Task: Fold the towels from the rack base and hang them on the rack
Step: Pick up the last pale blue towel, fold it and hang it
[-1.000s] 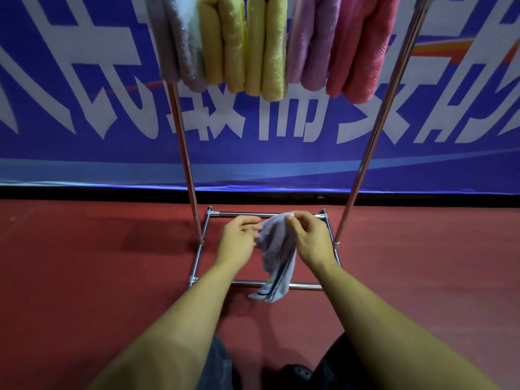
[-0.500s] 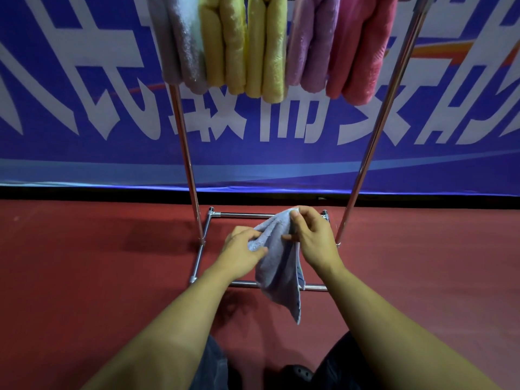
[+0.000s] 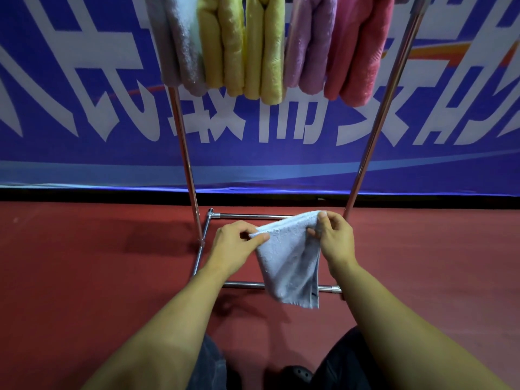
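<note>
Low in the frame's centre, over the chrome rack base (image 3: 244, 284), the left hand (image 3: 235, 243) and right hand (image 3: 334, 237) each had a pinching grip on the limp pale-grey terry towel (image 3: 287, 260), whose dangling unpinned corner could spoil the fold.

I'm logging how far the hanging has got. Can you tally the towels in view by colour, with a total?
Grey, on the rack: 1
Yellow, on the rack: 2
Lilac, on the rack: 1
Pink, on the rack: 1
Pale blue-grey, held by the left hand and right hand: 1
Total: 6 towels
</note>
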The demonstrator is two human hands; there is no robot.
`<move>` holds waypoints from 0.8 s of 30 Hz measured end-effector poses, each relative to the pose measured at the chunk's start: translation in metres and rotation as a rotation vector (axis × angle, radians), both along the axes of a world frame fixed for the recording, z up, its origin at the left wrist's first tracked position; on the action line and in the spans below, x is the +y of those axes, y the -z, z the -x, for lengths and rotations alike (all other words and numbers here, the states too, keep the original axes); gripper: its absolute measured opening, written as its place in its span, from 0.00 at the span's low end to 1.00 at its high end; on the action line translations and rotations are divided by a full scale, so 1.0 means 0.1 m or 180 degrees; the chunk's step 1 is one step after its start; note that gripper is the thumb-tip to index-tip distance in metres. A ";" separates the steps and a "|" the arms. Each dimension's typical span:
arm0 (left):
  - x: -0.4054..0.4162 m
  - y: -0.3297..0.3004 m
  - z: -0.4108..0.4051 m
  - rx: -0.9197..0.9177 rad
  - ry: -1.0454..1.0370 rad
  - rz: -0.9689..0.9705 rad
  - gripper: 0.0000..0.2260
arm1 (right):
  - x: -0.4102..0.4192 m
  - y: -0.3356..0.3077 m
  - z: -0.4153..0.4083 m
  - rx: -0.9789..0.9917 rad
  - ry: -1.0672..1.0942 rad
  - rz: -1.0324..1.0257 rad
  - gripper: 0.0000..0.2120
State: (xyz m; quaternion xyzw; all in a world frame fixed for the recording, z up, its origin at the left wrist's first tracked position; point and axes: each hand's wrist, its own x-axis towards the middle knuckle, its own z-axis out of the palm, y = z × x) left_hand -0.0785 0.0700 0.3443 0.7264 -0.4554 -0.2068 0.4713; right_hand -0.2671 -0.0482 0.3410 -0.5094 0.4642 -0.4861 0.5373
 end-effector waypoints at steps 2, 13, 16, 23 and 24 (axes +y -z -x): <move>0.00 0.00 0.01 0.0319 0.0119 0.0110 0.10 | -0.01 0.01 0.03 0.0066 0.0030 0.0008 0.10; 0.04 0.06 0.09 -0.0788 0.1208 -0.0522 0.01 | -0.01 0.05 0.01 0.0366 -0.0010 0.0089 0.10; 0.04 -0.02 0.13 -0.0738 0.1164 -0.0576 0.07 | 0.00 0.02 0.01 0.0381 0.0057 0.0133 0.11; 0.14 -0.25 0.37 -0.1470 0.1952 -0.1070 0.27 | 0.04 -0.01 0.02 0.0437 -0.0080 0.0160 0.11; 0.14 -0.24 0.38 -0.1495 0.1979 -0.1165 0.27 | 0.06 -0.02 0.01 0.0442 -0.0140 0.0189 0.10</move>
